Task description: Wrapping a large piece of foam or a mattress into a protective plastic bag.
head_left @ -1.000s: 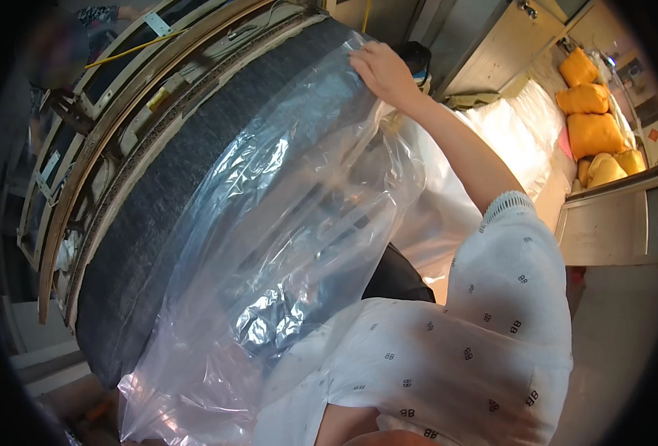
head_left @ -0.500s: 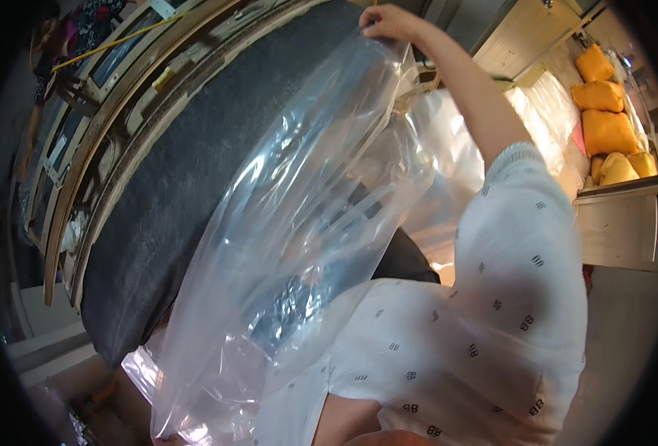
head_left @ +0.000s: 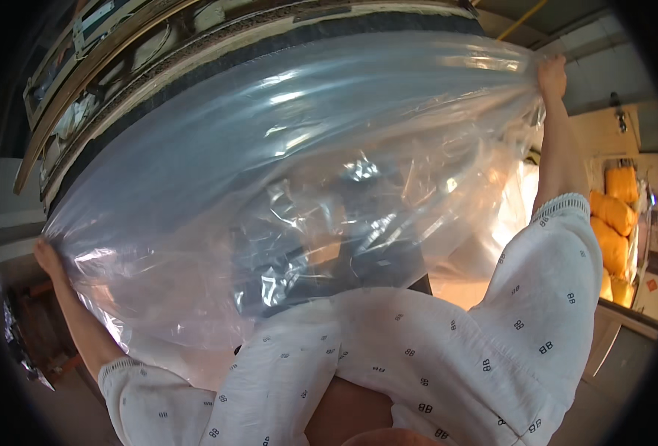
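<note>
A wide sheet of clear plastic film (head_left: 217,163) stretches between my two hands, with creases and bright glints across it. At the far left my left hand (head_left: 48,256) is closed on one gathered end. My right hand (head_left: 552,76), raised at the upper right, grips the opposite end in a fist. Behind the film lies a dark padded surface (head_left: 388,24), of which only a strip shows along its far edge. Through the lower part of the film, dark clothing is dimly visible; whether the film has one layer or two I cannot tell.
Beyond the dark surface runs a curved wooden frame (head_left: 95,70) with rails. Several orange bundles (head_left: 613,215) are stacked at the right, beside a pale cabinet panel (head_left: 604,123). Brownish objects (head_left: 35,312) stand low at the left.
My left hand has risen into view at the left and my right hand has moved right. The plastic film has been spread wide across the dark surface. My view has turned too.
</note>
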Demonstrator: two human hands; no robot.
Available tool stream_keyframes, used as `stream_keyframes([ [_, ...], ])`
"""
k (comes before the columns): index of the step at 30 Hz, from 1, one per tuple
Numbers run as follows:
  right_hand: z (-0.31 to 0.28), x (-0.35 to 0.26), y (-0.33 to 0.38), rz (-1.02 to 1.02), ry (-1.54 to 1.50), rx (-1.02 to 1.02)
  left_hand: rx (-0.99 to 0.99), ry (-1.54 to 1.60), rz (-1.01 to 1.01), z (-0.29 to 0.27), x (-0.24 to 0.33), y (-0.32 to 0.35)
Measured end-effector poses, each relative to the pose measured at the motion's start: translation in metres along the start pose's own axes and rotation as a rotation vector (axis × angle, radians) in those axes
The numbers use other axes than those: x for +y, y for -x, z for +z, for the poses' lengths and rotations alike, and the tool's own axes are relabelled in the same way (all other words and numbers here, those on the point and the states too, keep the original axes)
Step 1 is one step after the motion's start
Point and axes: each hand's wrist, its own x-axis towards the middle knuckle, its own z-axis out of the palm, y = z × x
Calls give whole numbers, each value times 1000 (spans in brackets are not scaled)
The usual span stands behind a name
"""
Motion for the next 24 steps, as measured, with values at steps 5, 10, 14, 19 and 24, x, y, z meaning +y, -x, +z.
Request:
stream_keyframes([
  [5, -29, -7, 22, -9, 149, -8, 84, 142, -9, 65, 119, 10],
  [10, -27, -52, 26, -493, 93, 308, 16, 203, -76, 64, 113, 14],
  [14, -86, -136, 124, -785, -677, -255, -135, 503, -133, 29, 56, 14],
  [19, -107, -159, 220, -1057, -600, -461, -43, 629, -199, 5, 46, 28],
  [24, -105, -153, 239, -1126, -438, -393, -164, 847, -316, -51, 54, 57],
])
